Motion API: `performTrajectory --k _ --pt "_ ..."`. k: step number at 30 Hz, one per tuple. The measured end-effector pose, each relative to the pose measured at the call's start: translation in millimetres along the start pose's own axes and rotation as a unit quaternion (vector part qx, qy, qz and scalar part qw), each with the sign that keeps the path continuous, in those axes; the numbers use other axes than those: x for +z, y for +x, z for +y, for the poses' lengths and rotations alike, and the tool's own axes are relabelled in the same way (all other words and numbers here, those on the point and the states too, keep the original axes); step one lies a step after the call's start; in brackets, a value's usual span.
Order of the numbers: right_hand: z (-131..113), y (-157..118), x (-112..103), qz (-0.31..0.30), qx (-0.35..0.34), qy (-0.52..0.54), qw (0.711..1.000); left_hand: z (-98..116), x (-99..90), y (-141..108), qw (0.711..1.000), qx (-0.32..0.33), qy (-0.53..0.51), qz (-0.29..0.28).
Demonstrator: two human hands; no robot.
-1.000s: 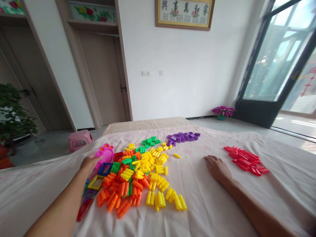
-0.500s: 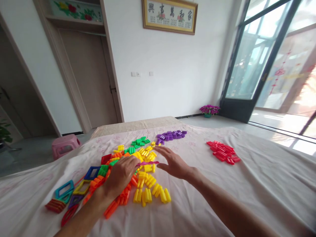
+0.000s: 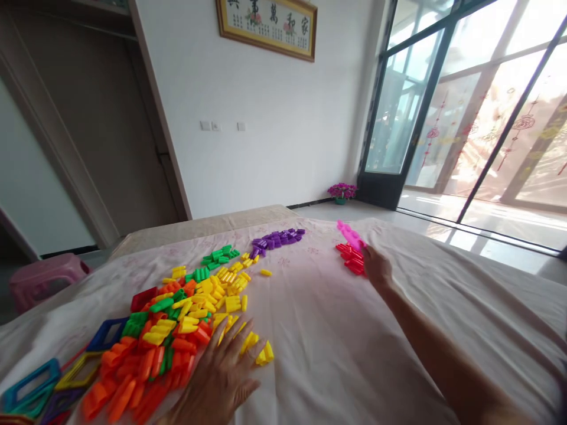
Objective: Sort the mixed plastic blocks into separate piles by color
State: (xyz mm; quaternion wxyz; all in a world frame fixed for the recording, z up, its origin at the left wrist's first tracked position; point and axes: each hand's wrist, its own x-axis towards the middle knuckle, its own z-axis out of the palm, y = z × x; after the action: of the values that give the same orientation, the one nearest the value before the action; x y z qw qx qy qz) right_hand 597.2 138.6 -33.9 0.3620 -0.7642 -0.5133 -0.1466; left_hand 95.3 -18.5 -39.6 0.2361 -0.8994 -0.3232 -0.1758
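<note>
My right hand [image 3: 376, 264] is closed on a pink plastic piece [image 3: 349, 235], held up at the red pieces [image 3: 349, 258] on the right of the cloth. Fingers spread, my left hand [image 3: 225, 369] rests over the near yellow pieces [image 3: 264, 354] and covers some of them. Beside it lies a mixed heap of orange pieces [image 3: 126, 386], yellow pieces [image 3: 204, 287] and green pieces [image 3: 163, 304]. Farther back are small groups of green pieces [image 3: 220, 255] and purple pieces [image 3: 278, 239]. One yellow piece [image 3: 266, 273] lies apart from the heap.
Magnetic frame tiles [image 3: 33, 383] lie at the left on the flowered cloth [image 3: 319, 330]. A pink stool [image 3: 48, 277] stands beyond the left edge. Potted purple flowers [image 3: 342, 192] stand by the glass door [image 3: 398, 118] at the back.
The view has turned right. My right hand has moved right to the red pieces and now holds the pink piece, which was between both hands. My left hand has opened and come down nearer.
</note>
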Motion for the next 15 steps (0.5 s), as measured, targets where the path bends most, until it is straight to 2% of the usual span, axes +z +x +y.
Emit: performTrajectory --k 3,6,10,15 --pt "53.2 28.7 -3.4 -0.038 0.097 -0.083 0.991 -8.5 26.1 -7.0 0.999 -0.037 0.024 0.011" --pt "78.3 37.1 -0.6 -0.101 0.123 -0.113 0.981 -18.7 48.9 -12.2 0.996 -0.063 0.030 0.047" --pt "78.8 30.4 10.1 -0.163 0.083 -0.128 0.975 -22.1 56.6 -14.0 0.995 -0.058 0.033 0.069" --pt "61.4 17.5 13.8 -0.178 0.022 -0.148 0.973 -19.1 50.9 -11.4 0.995 -0.065 0.025 0.066"
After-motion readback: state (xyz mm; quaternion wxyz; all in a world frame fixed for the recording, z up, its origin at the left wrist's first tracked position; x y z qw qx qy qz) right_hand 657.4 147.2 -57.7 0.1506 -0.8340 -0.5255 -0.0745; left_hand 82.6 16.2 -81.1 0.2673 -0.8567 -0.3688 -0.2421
